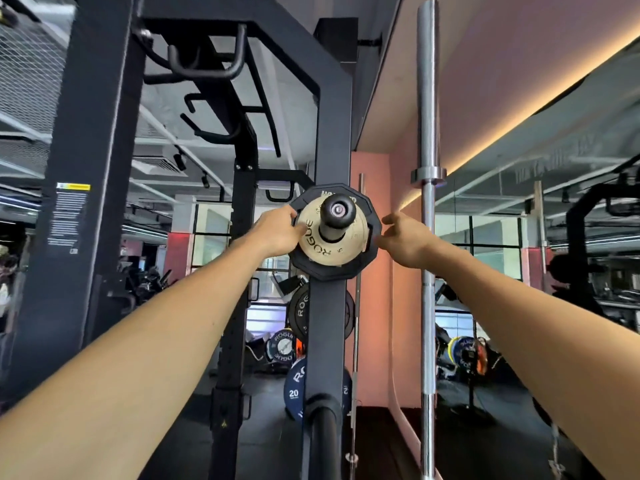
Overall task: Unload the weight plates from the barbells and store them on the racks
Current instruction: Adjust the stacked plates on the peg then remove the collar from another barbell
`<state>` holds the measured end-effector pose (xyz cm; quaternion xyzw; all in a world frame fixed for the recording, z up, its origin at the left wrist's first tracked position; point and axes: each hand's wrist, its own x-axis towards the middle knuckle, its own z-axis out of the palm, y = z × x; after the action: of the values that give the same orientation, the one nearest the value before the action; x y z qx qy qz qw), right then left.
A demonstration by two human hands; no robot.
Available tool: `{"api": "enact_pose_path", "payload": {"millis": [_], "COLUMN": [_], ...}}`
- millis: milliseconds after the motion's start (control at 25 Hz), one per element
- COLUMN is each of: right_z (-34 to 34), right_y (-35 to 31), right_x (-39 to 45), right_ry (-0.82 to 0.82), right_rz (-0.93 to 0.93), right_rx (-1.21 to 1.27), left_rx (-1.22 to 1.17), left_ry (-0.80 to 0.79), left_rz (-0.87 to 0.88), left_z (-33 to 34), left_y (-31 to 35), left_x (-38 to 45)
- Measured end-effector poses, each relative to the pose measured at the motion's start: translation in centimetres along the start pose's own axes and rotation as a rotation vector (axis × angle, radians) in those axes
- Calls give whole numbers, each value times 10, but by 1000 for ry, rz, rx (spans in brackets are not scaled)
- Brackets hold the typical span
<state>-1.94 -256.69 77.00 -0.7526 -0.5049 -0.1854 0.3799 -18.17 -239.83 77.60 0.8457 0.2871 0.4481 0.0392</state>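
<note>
Small pale plate [332,237] sits on the rack's storage peg [336,214] at frame centre, in front of a black plate [332,270]. Left hand [277,232] is gripping its left rim; right hand [405,239] hangs loose-fingered, just off the right edge. I'd push it flush before letting go.

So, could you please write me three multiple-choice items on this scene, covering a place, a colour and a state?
1. Where is the tan plate?
A. on a rack peg
B. on the floor
C. on the steel bar

2. What colour is the 20 plate?
A. red
B. blue
C. green

3. What is the right hand doing?
A. gripping the steel bar
B. resting on the floor
C. open beside the plates

Key: 1 A, the peg sticks out through its hole. 2 B, its face is blue. 3 C, its fingers are spread, holding nothing, while the left hand grips the plate edge.
</note>
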Motion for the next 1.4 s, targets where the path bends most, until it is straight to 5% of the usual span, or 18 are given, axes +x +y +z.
{"api": "enact_pose_path", "payload": {"millis": [360, 600, 1040, 1400], "right_z": [40, 15, -52, -11], "right_y": [12, 8, -45, -155], "right_x": [53, 29, -90, -171], "right_ry": [-4, -206, -248, -411], "right_rz": [73, 53, -21, -119], "right_rx": [227, 519, 661, 756], "left_rx": [37, -528, -499, -264], "left_ry": [117, -31, 45, 87], "left_rz": [17, -63, -83, -210], "left_z": [37, 8, -86, -206], "left_y": [-12, -1, 52, 4], "left_x": [52, 21, -95, -223]}}
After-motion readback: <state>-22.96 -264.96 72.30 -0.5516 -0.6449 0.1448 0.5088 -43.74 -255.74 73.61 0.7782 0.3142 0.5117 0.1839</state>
